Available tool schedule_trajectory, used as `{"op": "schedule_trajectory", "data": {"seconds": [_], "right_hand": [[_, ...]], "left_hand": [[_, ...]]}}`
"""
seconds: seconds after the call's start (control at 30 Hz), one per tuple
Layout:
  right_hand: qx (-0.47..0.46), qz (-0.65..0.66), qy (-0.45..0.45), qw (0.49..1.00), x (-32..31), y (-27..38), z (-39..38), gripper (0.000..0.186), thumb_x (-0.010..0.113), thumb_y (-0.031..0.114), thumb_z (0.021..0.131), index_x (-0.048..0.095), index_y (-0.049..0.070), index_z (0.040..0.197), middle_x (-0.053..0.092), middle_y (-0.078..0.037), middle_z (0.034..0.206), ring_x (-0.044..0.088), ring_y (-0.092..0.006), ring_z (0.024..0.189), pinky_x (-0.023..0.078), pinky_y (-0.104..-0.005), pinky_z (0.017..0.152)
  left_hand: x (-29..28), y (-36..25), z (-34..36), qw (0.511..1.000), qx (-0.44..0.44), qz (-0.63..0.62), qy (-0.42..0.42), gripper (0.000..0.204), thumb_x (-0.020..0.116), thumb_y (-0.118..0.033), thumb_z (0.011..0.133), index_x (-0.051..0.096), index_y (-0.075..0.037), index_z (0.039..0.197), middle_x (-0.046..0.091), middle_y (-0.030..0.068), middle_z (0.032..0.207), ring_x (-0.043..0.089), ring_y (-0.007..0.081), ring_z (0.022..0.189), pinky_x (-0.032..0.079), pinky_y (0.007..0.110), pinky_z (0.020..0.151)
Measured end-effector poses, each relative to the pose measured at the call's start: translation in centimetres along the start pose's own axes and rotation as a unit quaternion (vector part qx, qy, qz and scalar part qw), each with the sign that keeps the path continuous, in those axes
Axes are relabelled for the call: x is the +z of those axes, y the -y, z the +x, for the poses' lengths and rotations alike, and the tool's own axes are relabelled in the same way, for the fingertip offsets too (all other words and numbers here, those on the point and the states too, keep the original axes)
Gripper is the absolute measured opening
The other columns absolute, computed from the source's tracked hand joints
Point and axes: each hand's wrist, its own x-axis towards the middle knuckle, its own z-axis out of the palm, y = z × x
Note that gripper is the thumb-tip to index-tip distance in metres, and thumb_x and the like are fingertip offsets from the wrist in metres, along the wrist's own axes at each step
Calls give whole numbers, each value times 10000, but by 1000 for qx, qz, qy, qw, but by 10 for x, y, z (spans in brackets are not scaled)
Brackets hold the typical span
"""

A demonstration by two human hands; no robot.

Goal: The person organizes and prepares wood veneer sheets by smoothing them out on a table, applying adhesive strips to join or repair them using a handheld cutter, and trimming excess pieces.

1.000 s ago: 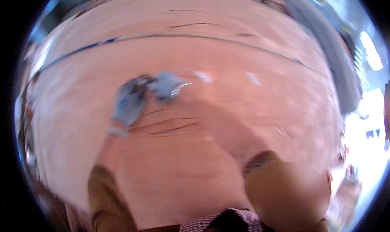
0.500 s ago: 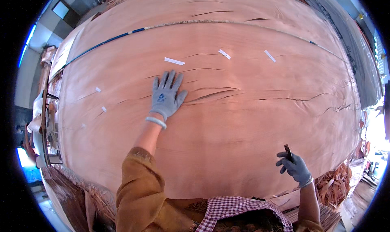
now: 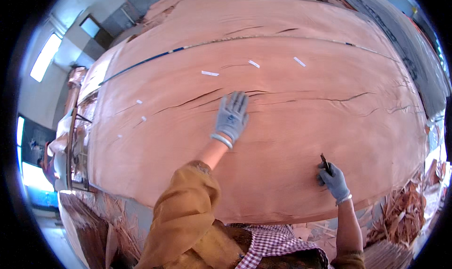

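Head view: gloved right hand holds a dark tool.

Bright, soft light covers the wood veneer sheet, leaving faint shadows. Beyond its left end a window is blown out white; glare whitens the area past its right end. Fisheye distortion bows the sheet's edges; picture corners fall black.

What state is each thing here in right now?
Reddish sheet: spread out, split in several places
Left hand: gloved, open, palm down
Right hand: gloved, closed around dark tool
Dark tool: held, pointing forward
White strips: flat on the sheet
Long cord or rod: laid crosswise
Scraps: heaped
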Motion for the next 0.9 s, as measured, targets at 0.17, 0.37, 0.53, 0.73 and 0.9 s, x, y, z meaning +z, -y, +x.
{"op": "schedule_trajectory", "data": {"seconds": [0.17,0.37,0.53,0.73,0.9], "right_hand": [[-13,-59,12,998,-27,3,-101,267,594,128,879,567,-12,1105,615,-28,844,555,-80,674,492,-262,624],[86,0,88,992,-121,-81,-265,348,531,263,938,554,26,1190,602,6,902,500,-60,751,437,-232,605],[156,167,-87,970,-167,-148,-388,382,482,340,944,550,91,1226,631,6,1017,599,-98,753,391,-194,529],[212,343,-185,896,-200,-218,-458,459,534,263,912,421,5,1274,647,-114,1036,655,-185,722,411,-216,469],[194,285,-167,924,-268,-212,-414,287,548,137,859,572,6,1114,666,-80,956,645,-147,705,398,-216,481]], "left_hand": [[-42,-122,-54,988,46,-127,70,495,497,-284,882,455,-17,1298,378,234,1380,350,395,1279,250,486,1076],[-47,-259,-96,985,120,-109,55,573,498,-314,874,382,-64,1376,295,196,1453,284,377,1332,179,534,1090],[-27,-295,-97,991,103,-44,67,640,510,-356,864,327,-71,1406,279,181,1466,259,360,1350,141,547,1098],[-40,-320,-68,982,112,-14,153,559,539,-294,833,428,-49,1324,417,171,1363,389,347,1252,267,497,1049],[-170,-443,17,923,245,-260,147,356,556,-194,807,583,-30,1122,604,159,1102,582,335,965,466,410,838]]}}
